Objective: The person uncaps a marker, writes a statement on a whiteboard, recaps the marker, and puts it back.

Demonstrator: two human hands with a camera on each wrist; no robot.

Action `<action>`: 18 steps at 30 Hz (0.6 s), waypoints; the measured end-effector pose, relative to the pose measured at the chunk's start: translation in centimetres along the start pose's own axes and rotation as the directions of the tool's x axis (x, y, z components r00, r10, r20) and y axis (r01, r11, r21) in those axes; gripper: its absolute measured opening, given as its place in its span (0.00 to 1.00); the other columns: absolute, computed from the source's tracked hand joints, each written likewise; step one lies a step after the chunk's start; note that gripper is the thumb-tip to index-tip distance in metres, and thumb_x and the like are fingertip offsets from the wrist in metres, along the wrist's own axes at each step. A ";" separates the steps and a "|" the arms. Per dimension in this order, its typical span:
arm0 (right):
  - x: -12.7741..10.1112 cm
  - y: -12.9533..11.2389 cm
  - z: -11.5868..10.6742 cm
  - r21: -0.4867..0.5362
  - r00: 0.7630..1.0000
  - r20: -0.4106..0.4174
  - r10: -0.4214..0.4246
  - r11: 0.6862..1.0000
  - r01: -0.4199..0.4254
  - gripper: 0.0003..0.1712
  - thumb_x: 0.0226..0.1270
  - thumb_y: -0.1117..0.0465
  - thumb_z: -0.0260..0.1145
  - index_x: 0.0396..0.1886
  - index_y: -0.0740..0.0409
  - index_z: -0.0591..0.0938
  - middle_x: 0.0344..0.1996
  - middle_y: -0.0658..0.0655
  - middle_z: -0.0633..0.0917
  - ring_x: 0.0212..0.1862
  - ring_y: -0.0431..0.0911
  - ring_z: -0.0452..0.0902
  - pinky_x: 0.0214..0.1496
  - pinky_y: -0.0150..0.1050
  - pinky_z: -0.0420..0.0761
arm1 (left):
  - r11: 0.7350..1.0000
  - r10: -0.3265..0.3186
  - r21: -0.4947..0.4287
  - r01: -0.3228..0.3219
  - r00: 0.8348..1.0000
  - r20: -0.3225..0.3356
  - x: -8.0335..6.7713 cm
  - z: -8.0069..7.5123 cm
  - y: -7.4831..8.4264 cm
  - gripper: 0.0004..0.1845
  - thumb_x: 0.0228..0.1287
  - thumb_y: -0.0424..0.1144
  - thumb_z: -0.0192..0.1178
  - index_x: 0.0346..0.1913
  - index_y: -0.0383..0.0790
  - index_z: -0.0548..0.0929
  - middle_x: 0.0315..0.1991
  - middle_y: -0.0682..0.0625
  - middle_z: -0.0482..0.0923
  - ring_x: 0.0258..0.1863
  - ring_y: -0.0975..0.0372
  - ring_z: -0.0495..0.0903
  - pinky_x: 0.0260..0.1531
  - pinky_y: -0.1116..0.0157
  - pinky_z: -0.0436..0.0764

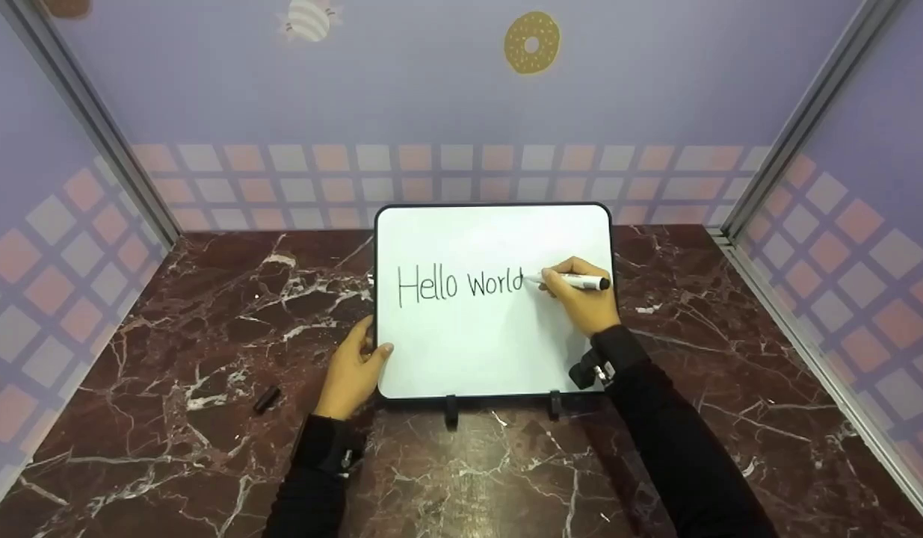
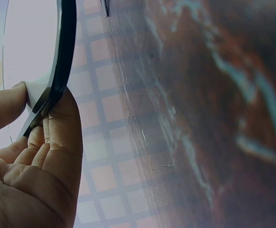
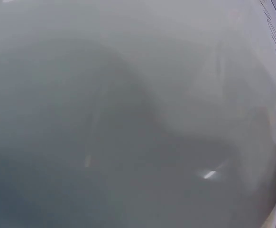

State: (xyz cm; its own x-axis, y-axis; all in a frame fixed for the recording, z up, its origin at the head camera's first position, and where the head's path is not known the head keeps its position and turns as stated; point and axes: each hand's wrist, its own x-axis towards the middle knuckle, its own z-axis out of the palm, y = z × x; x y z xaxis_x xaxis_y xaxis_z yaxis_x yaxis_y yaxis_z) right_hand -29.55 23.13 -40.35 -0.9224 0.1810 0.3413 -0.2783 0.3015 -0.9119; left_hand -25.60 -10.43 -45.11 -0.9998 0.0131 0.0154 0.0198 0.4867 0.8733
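Observation:
A whiteboard (image 1: 476,351) with a black frame stands propped on two black feet, and "Hello World" is written across it in black. My left hand (image 1: 354,371) grips its lower left edge, thumb on the front and fingers behind, as the left wrist view shows with the frame (image 2: 68,42) between them. Between thumb and fingers, my right hand (image 1: 584,299) pinches a white marker (image 1: 581,281) with a black end. The marker's tip is right at the final "d". The right wrist view is mostly filled by the board's surface (image 3: 128,118), with the black tip at its right edge.
A black marker cap (image 1: 267,399) lies on the dark red marbled table (image 1: 207,321), left of the board. Black feet (image 1: 451,411) stick out below the board's front edge. Purple walls with a checkered band (image 1: 454,164) enclose the table at the back and both sides.

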 end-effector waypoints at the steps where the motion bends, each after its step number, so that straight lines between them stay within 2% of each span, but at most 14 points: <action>1: 0.0 0.0 0.0 -0.005 1.000 0.003 0.003 1.000 -0.003 0.08 0.63 0.62 0.69 0.28 0.63 0.84 0.23 0.52 0.88 0.25 0.38 0.80 0.29 0.29 0.77 | 1.000 -0.002 -0.001 0.002 1.000 0.000 0.0 0.0 0.0 0.34 0.70 0.37 0.57 0.75 0.34 0.59 0.56 0.33 0.77 0.52 0.43 0.82 0.51 0.51 0.83; 7: -0.4 -0.3 -0.1 -0.015 1.000 0.012 0.027 1.000 -0.026 0.07 0.63 0.65 0.68 0.28 0.65 0.84 0.24 0.57 0.88 0.25 0.37 0.79 0.29 0.28 0.77 | 1.000 -0.011 -0.005 0.011 1.000 0.003 -0.1 0.0 0.0 0.34 0.71 0.38 0.57 0.75 0.35 0.58 0.57 0.32 0.76 0.54 0.42 0.81 0.52 0.50 0.82; 12: -1.1 -2.0 -0.2 0.026 0.999 0.038 0.026 0.999 -0.027 0.07 0.63 0.69 0.66 0.28 0.70 0.82 0.24 0.61 0.88 0.24 0.39 0.80 0.29 0.28 0.77 | 1.000 -0.013 -0.007 0.013 1.000 0.008 -0.1 0.0 0.1 0.33 0.72 0.38 0.56 0.75 0.35 0.58 0.56 0.33 0.76 0.52 0.43 0.82 0.48 0.50 0.84; 18: -1.6 -2.6 -0.4 0.034 0.998 0.058 0.017 0.999 -0.019 0.07 0.63 0.70 0.66 0.27 0.70 0.82 0.23 0.58 0.87 0.24 0.39 0.80 0.30 0.28 0.79 | 1.000 -0.017 0.004 0.017 1.000 0.008 -0.2 0.0 0.2 0.34 0.71 0.38 0.56 0.75 0.35 0.58 0.57 0.32 0.76 0.53 0.43 0.82 0.49 0.50 0.83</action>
State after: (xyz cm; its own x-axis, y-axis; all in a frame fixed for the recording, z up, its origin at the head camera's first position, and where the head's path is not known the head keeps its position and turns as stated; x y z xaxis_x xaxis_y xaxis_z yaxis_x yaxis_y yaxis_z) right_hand -27.24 22.44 -38.38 -0.9409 0.1317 0.3121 -0.2696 0.2664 -0.9254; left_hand -25.44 -10.37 -44.97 -0.9999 0.0113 -0.0036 0.0024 0.4901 0.8717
